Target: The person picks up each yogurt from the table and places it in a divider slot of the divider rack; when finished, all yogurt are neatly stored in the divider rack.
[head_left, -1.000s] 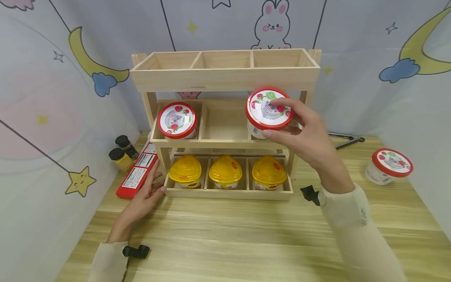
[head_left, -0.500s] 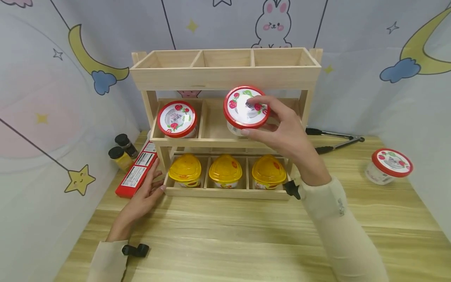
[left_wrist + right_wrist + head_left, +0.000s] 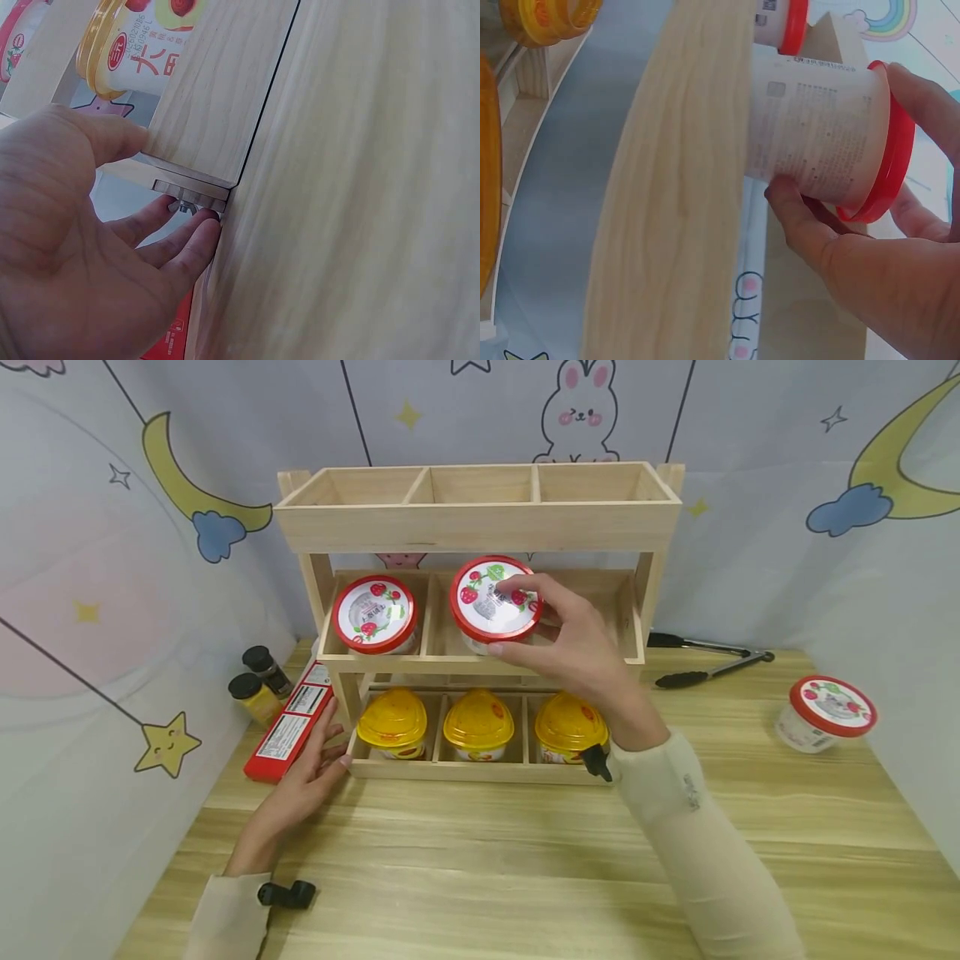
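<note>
My right hand point(image 3: 573, 647) holds a white tub point(image 3: 817, 124) by its red rim, thumb low at the front and fingers over the strawberry-printed lid point(image 3: 491, 602). The tub is in the middle compartment of the second tier of a wooden rack point(image 3: 480, 531), its lower part hidden behind the tier's front board point(image 3: 675, 180). A matching tub point(image 3: 375, 617) sits in the compartment to its left. My left hand point(image 3: 303, 785) grips the lower left corner of the rack, thumb at the board's edge and fingers point(image 3: 187, 255) round the end beside a small metal bolt point(image 3: 184, 206).
Several yellow-lidded cups point(image 3: 480, 722) fill the bottom tier. Another red-lidded tub point(image 3: 825, 714) stands on the table at right, near black-tipped tongs point(image 3: 712, 660). Beside the left hand lie a red box point(image 3: 288, 727) and two black-capped jars point(image 3: 258, 685).
My right hand has carried the tub leftward from the right compartment of the second tier into the middle one, and slightly lower. The left hand has stayed on the rack's corner.
</note>
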Tool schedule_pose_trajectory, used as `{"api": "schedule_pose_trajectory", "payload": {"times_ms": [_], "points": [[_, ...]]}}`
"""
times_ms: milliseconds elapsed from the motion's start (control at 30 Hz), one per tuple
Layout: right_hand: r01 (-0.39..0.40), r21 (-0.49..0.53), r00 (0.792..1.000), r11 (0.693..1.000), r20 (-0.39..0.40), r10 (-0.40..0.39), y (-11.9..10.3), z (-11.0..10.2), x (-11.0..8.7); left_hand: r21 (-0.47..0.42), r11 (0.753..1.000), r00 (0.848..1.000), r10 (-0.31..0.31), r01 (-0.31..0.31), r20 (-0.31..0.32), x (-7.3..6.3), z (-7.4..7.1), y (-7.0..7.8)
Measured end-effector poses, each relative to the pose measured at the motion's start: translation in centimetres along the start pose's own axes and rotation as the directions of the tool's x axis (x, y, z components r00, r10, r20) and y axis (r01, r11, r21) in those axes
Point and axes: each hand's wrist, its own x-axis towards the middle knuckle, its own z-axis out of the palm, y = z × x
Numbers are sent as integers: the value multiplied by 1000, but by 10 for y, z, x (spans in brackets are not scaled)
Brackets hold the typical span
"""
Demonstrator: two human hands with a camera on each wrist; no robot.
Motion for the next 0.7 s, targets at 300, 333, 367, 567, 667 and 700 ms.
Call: {"api": "schedule_pose_trajectory", "payload": {"times_ms": [300, 333, 367, 567, 667, 700], "points": [[-18, 11, 1000, 1000, 17, 18, 11, 11, 9, 13, 1000, 1000, 3, -3, 1, 0, 0, 0], [-20, 8, 1000, 1000, 16, 20, 11, 13, 10, 13, 1000, 1000, 3, -3, 1, 0, 0, 0], [-22, 3, 1000, 1000, 16, 22, 12, 14, 10, 14, 1000, 1000, 2, -2, 2, 0, 0, 0], [-21, -56, 1000, 998, 12, 22, 12, 18, 11, 12, 1000, 1000, 3, -3, 2, 0, 0, -2], [-14, -96, 1000, 995, 7, 15, 13, 21, 10, 11, 1000, 1000, 4, -4, 2, 0, 0, -2], [-8, -111, 1000, 994, 5, 9, 14, 21, 10, 11, 1000, 1000, 5, -5, 2, 0, 0, -2]]}}
